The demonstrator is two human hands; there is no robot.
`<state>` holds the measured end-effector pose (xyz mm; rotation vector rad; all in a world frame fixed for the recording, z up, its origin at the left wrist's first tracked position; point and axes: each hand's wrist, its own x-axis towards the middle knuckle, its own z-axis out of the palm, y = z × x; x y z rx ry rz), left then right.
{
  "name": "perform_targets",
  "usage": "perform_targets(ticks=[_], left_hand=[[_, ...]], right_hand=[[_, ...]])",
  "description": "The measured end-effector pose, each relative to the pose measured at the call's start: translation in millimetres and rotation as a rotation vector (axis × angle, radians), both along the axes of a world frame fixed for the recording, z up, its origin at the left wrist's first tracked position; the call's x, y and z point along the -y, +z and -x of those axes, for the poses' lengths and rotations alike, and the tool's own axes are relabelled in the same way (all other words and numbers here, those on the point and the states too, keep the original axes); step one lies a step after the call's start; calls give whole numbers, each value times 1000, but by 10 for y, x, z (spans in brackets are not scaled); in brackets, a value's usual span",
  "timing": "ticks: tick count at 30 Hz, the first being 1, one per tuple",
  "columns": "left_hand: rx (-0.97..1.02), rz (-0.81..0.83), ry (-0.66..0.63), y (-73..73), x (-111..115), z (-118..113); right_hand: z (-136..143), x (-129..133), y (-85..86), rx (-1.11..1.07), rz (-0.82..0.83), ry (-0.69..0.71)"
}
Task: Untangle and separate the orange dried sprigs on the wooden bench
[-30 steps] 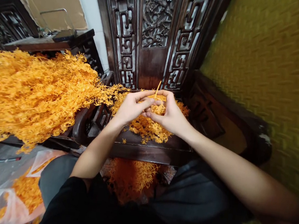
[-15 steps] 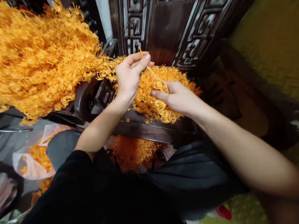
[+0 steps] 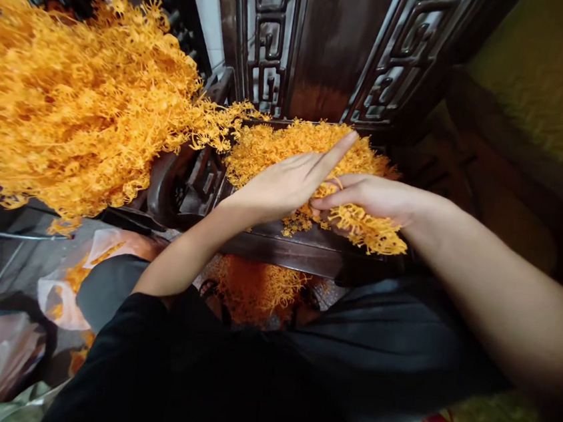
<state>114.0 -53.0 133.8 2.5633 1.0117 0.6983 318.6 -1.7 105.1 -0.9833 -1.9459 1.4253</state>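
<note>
A small pile of orange plastic sprigs lies on the dark wooden seat in front of me. My left hand reaches over the pile with its index finger stretched out toward the right. My right hand lies palm down on the pile's near right part, fingers pinched on an orange sprig where the two hands meet. What the left fingers hold underneath is hidden.
A large heap of orange sprigs fills the left, spilling over the carved armrest. The carved wooden chair back stands behind. A plastic bag with orange pieces lies on the floor left; more orange pieces sit under the seat. Yellow woven matting is right.
My left hand dropped from its raised position and swung right, across to my right hand. My right hand stayed low on the small pile. The camera tilted slightly.
</note>
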Motion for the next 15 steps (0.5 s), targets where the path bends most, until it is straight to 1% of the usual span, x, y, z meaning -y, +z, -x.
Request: perform_targets(ticks=[1, 2, 3, 5, 7, 9, 11, 13, 15], left_hand=[[-9, 51, 40, -74, -29, 21], [-14, 91, 87, -147, -66, 57], [-14, 118, 134, -215, -112, 103], [20, 143, 222, -332, -216, 195], [122, 195, 309, -426, -317, 246], [272, 328, 391, -503, -386, 225], [398, 479, 443, -574, -409, 134], [478, 568, 454, -643, -389, 10], [524, 597, 449, -718, -343, -106]], right_hand=[[-3, 27, 50, 74, 132, 121], [-21, 36, 100, 124, 245, 193], [-51, 29, 150, 129, 330, 194], [-135, -25, 253, 13, 397, 25], [-214, -99, 356, -179, 397, -142], [-256, -157, 432, -369, 333, -241], [-253, -186, 450, -464, 206, -324], [-219, -195, 402, -452, 3, -408], [-182, -193, 322, -338, -237, -443]])
